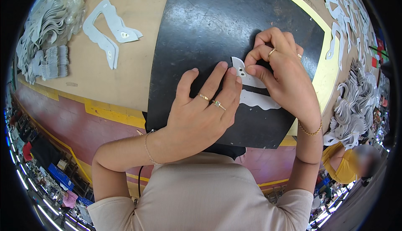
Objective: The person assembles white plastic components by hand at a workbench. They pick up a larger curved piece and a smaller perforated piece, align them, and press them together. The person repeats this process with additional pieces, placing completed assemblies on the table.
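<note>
A pale grey U-shaped cut piece (257, 99) lies on the black mat (201, 17), partly hidden under my hands. On its upper arm sits a small white patch with dark spots (241, 71). My left hand (205, 109) rests palm down with its fingers spread, the fingertips touching the piece beside the patch. Just right of the patch, my right hand (280, 63) has thumb and index finger pinched together against the piece. Whatever is between those fingertips is too small or hidden to make out.
Left of the mat, similar U-shaped pieces (102, 21) with small patches lie on the tan table (130, 67). Piles of grey pieces (46, 25) and clear plastic stand at the far left. More pieces (354, 101) are heaped at the right. A person in yellow (339, 162) is at the lower right.
</note>
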Demonstrator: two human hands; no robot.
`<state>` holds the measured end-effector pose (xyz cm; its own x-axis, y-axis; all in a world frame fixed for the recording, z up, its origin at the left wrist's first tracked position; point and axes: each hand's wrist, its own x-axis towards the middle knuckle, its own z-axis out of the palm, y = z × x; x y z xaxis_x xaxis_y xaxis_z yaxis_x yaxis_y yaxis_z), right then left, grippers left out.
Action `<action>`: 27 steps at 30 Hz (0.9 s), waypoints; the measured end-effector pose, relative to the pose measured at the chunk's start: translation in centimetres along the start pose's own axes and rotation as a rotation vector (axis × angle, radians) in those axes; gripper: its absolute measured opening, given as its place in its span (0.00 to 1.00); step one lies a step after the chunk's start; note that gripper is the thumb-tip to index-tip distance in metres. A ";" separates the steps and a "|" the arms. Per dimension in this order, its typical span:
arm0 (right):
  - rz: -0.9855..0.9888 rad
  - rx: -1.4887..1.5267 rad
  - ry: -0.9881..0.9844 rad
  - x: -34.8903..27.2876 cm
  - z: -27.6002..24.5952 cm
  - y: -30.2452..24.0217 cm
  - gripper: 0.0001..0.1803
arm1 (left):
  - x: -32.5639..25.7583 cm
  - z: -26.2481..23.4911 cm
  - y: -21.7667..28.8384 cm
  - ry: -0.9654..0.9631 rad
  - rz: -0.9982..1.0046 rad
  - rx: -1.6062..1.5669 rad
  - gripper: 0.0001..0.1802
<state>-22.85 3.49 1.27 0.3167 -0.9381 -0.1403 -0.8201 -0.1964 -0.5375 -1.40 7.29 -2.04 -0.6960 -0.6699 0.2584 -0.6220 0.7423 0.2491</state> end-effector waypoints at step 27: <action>-0.078 -0.354 0.414 -2.0 1.3 -1.7 0.12 | 0.6 -0.8 -0.9 -0.101 0.000 -0.079 0.27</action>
<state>-21.48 6.06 1.33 0.2277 -0.9365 0.2665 -0.9344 -0.2871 -0.2108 -0.92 6.20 -1.39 -0.7311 -0.6622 0.1642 -0.5944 0.7364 0.3231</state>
